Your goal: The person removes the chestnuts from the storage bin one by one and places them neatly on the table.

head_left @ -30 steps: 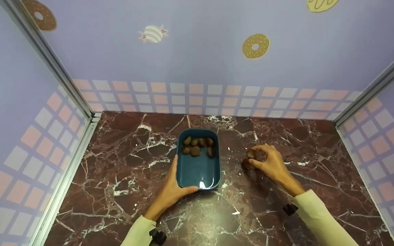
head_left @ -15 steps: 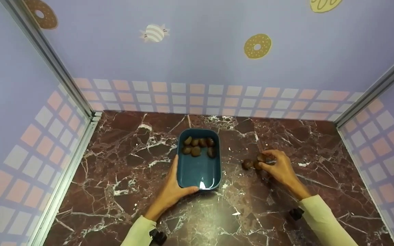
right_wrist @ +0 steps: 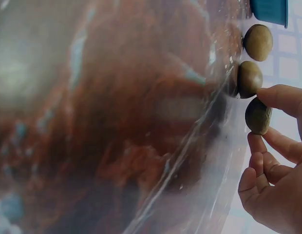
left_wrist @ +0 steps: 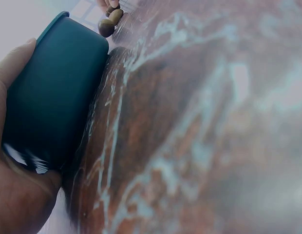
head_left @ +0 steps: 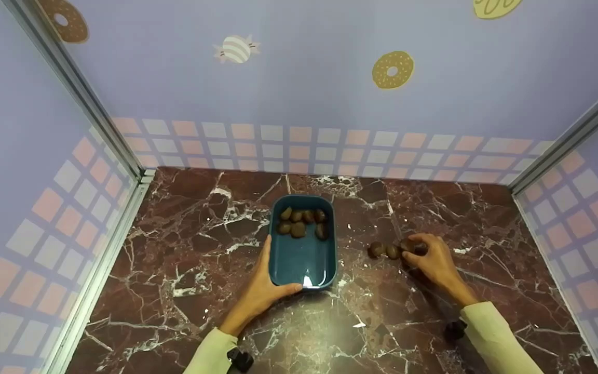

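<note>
My left hand (head_left: 265,288) rests against the near left corner of a dark teal box (head_left: 328,270), fingers along its left side and thumb across its near rim. Several smooth, brown chestnut-like pieces (head_left: 297,229) lie at the box's far end. Right of the box, my right hand (head_left: 436,262) pinches another brown chestnut-like piece (right_wrist: 258,116) between thumb and fingertips, low at the table. Two similar pieces, one nearer the box (right_wrist: 258,42) and one beside the held piece (right_wrist: 250,79), stand in line with it. In the left wrist view the teal wall (left_wrist: 58,87) hides the box's contents.
The table (head_left: 216,291) has a dark red marbled surface with white veins and glossy reflections. A lilac wall (head_left: 299,93) with pink and white squares rises behind it, and side panels in metal frames (head_left: 96,270) flank both sides.
My right hand has moved right across the table, uncovering two brown pieces in a row and bringing the third down at their right end. The left hand and the box stay put.
</note>
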`<state>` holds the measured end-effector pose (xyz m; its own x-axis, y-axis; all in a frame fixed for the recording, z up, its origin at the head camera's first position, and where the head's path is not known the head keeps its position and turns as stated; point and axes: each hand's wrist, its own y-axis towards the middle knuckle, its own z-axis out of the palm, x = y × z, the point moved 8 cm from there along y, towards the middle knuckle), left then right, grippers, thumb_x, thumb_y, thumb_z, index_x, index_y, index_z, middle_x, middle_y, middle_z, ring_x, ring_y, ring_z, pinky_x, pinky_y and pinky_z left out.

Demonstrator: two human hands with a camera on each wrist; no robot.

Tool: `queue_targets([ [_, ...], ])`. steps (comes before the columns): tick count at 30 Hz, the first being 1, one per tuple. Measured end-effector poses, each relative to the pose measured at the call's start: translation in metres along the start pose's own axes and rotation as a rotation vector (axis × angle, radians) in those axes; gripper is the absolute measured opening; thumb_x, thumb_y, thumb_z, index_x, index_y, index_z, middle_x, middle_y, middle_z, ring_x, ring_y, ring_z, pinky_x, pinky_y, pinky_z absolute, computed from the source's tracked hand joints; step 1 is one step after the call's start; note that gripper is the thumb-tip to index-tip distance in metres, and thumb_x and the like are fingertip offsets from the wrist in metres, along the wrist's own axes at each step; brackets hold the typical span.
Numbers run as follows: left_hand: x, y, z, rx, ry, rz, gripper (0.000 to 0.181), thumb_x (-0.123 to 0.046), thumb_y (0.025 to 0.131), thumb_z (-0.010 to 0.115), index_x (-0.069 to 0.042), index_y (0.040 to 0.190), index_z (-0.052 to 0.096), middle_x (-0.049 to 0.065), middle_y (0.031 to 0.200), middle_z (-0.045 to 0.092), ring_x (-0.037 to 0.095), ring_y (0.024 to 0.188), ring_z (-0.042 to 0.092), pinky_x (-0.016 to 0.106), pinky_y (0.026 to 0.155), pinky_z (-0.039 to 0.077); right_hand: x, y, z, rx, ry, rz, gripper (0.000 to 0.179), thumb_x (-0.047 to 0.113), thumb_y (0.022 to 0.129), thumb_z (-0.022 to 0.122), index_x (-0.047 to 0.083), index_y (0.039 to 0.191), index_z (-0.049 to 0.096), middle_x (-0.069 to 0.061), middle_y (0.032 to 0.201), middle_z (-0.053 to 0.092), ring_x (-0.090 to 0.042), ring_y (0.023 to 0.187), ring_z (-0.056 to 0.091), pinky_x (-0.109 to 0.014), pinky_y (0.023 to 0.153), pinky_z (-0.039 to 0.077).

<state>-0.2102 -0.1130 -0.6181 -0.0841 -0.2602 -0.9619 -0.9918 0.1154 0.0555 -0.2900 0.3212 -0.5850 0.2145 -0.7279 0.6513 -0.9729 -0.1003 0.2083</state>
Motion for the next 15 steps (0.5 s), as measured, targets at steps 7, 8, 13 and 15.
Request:
queue_targets([
  [7,0.0,0.0,0.001,0.009,-0.009,0.004,0.145,-0.034,0.075,0.104,-0.014,0.179,0.005,0.019,0.184,0.009,0.043,0.167,0.014,0.067,0.131,0.016,-0.006,-0.005,-0.003,-0.015,-0.037,-0.001,0.04,0.002,0.085,0.092,-0.006,0.121,0.077,-0.027,0.114,0.075,-0.046,0.107,0.063,-0.058,0.095,0.048],
  [8,0.0,0.0,0.0,0.008,-0.006,0.005,0.145,-0.035,0.075,0.104,-0.013,0.179,0.005,0.019,0.184,0.009,0.043,0.167,0.014,0.067,0.131,0.015,-0.006,-0.006,-0.004,-0.024,-0.046,-0.008,0.04,0.002,0.084,0.092,-0.007,0.121,0.077,-0.027,0.114,0.075,-0.046,0.106,0.063,-0.057,0.093,0.048],
  [13,-0.001,0.0,0.0,0.003,0.017,-0.008,0.145,-0.036,0.075,0.105,-0.016,0.179,0.006,0.017,0.184,0.01,0.041,0.167,0.015,0.065,0.132,0.016,-0.005,-0.01,-0.007,-0.047,-0.072,-0.047,0.039,0.002,0.082,0.093,-0.007,0.117,0.077,-0.026,0.111,0.075,-0.043,0.1,0.062,-0.054,0.088,0.046],
  [15,0.0,0.0,-0.001,0.003,0.02,-0.013,0.145,-0.035,0.074,0.105,-0.017,0.179,0.006,0.016,0.184,0.011,0.04,0.167,0.016,0.063,0.132,0.016,-0.005,-0.011,-0.007,-0.044,-0.079,-0.055,0.038,0.001,0.082,0.093,-0.007,0.116,0.078,-0.026,0.111,0.075,-0.044,0.101,0.062,-0.054,0.089,0.046],
])
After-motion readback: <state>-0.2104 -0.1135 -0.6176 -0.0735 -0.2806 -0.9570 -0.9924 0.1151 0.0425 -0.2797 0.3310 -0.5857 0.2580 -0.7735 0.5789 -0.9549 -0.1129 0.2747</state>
